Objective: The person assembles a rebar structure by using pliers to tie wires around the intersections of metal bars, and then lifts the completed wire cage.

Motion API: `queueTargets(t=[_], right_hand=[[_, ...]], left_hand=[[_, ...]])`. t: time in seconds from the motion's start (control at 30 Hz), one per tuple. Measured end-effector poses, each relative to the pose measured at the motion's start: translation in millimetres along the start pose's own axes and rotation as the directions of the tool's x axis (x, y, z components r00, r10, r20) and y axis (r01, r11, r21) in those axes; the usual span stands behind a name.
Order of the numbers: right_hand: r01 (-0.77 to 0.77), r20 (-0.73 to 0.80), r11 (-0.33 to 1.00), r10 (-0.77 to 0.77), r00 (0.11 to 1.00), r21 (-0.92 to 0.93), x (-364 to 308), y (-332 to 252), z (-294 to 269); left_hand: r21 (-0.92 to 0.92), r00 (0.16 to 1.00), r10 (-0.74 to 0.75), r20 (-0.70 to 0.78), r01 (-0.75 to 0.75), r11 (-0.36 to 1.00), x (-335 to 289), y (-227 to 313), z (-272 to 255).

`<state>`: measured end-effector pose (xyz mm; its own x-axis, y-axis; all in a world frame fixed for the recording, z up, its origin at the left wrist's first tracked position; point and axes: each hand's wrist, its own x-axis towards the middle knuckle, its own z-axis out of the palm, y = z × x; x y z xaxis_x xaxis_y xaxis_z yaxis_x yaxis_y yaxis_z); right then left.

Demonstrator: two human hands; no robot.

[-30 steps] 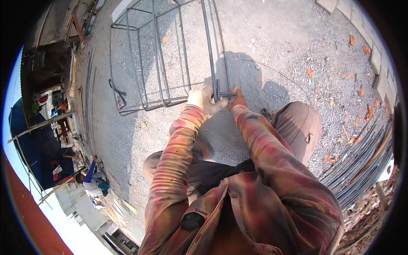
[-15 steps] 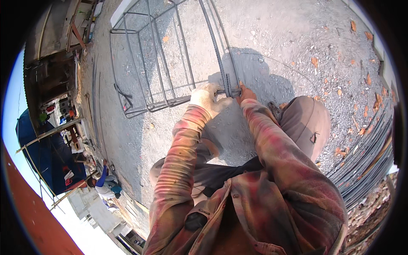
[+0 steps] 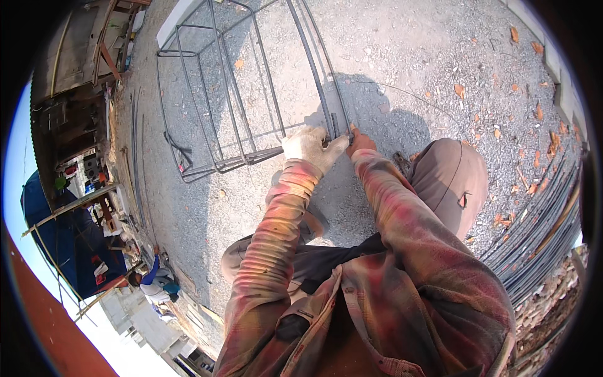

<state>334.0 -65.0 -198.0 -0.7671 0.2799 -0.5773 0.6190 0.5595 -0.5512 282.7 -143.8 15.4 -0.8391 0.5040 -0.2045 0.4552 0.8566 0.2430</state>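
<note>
A cage of dark steel rebar [image 3: 242, 94] rests on the ground ahead of me, with long bars tied through square stirrups. My left hand [image 3: 309, 147], in a whitish work glove, is closed around the near end of the cage, its thumb toward the right. Close beside it, my bare right hand [image 3: 360, 142] pinches the near right corner of the end stirrup [image 3: 336, 91]. A short ribbed bar end [image 3: 335, 123] shows just above the glove. The palms and the joint between the hands are mostly hidden.
Gravelly ground with orange-brown fragments [image 3: 460, 92] spreads to the right. A bundle of long steel rods [image 3: 540, 232] lies at the right. Far left, another person [image 3: 154, 283] crouches near a dark blue canopy [image 3: 69, 232]. My bent right knee [image 3: 453, 185] is beside my right arm.
My left hand has shifted slightly right and turned over the cage end, now covering the crosspiece that showed between the hands. The cage appears slightly further left in view.
</note>
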Motion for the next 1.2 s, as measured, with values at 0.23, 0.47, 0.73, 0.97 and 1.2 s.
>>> queueTargets(t=[0.23, 0.47, 0.73, 0.97, 1.2], right_hand=[[0.004, -0.027, 0.996, -0.001, 1.0, 0.091, 5, 6, 4], [0.004, 0.069, 0.994, -0.011, 0.998, 0.106, 11, 9, 2], [0.011, 0.065, 0.995, -0.017, 0.998, 0.098, 10, 15, -1], [-0.019, 0.081, 0.989, 0.007, 0.997, 0.15, -8, -13, -23], [0.008, 0.068, 0.99, -0.017, 0.998, 0.138, 0, -5, -21]], left_hand=[[0.181, 0.993, -0.063, 0.101, 0.044, 0.982, 4, 10, 3], [0.075, 0.999, 0.028, -0.015, -0.027, 0.997, 4, 4, 13], [0.012, 0.992, -0.072, 0.1, 0.071, 0.997, 8, 16, 8], [-0.05, 0.999, -0.034, -0.023, 0.033, 0.998, 0, -5, 10], [0.078, 0.999, -0.025, -0.028, 0.027, 0.997, 4, 8, -11]])
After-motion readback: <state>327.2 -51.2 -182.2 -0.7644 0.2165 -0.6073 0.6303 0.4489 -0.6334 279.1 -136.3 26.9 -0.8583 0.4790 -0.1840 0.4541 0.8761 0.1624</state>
